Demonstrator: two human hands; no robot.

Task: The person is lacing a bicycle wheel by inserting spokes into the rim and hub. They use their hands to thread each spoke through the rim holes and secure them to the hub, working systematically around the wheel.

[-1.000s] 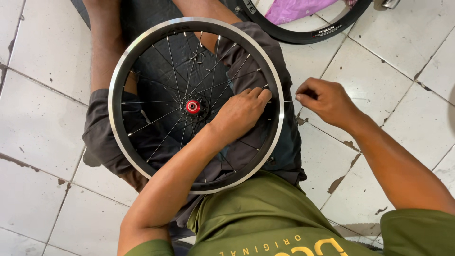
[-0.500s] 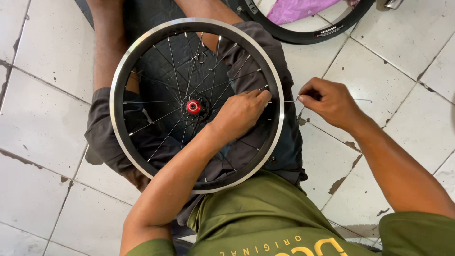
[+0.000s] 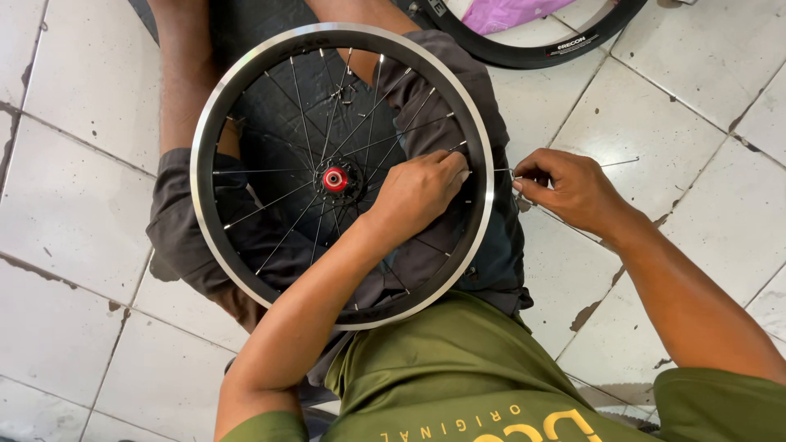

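A bicycle wheel lies flat on my lap; its black and silver rim (image 3: 214, 115) circles a red hub (image 3: 334, 178) with thin steel spokes. My left hand (image 3: 419, 192) reaches inside the wheel, its fingers closed on a spoke (image 3: 446, 151) next to the rim's right inner edge. Just outside the rim, my right hand (image 3: 565, 188) pinches a thin metal tool (image 3: 618, 162) that points at the rim's outer wall. Both forearms come up from the bottom of the view.
I sit on a white tiled floor (image 3: 74, 213) with dark stains, legs in grey shorts (image 3: 192, 237). A black bicycle tyre (image 3: 540, 51) lies at the top right with a pink cloth (image 3: 508, 15) inside it.
My hands stay at the rim's right side with only slight finger shifts. The wheel has not visibly turned.
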